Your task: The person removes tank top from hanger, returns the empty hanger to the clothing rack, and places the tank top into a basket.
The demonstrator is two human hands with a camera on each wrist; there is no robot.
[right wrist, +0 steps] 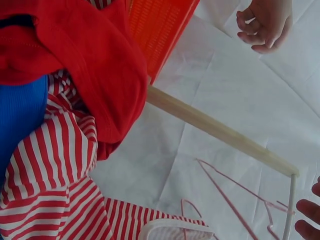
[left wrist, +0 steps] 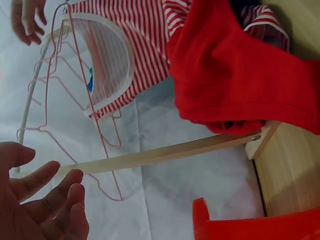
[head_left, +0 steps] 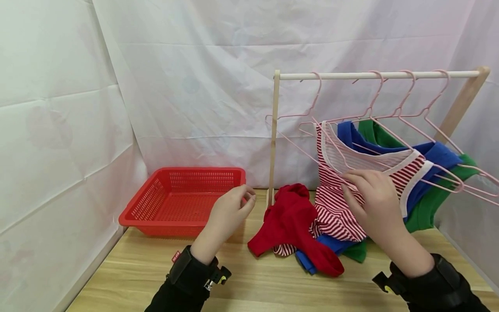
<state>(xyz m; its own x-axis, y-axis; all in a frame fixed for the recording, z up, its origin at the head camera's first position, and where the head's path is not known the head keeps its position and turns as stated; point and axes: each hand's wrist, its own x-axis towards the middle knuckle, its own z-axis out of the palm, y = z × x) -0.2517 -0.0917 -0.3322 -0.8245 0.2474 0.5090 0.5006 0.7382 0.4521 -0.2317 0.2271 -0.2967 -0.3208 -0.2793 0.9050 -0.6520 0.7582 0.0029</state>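
My left hand [head_left: 231, 210] is raised between the red basket and the red garment, its fingers loosely bent and holding nothing. My right hand [head_left: 374, 201] hovers in front of the red-and-white striped tank top [head_left: 339, 212], fingers relaxed with nothing between them. That top hangs on a pink hanger, with a blue garment [head_left: 440, 156] and a green garment [head_left: 425, 214] hanging behind it. A bare pink hanger [head_left: 317, 93] is at the rail's left end. Below it, a red garment [head_left: 294, 221] lies bunched on the table, overlapping the striped top's lower part.
A red plastic basket [head_left: 167, 229] stands on the wooden table [head_left: 257, 290] at the left. The clothes rack has a white rail [head_left: 343, 76] and wooden posts [head_left: 273, 138]. White cloth [head_left: 187, 95] hangs behind and at the sides.
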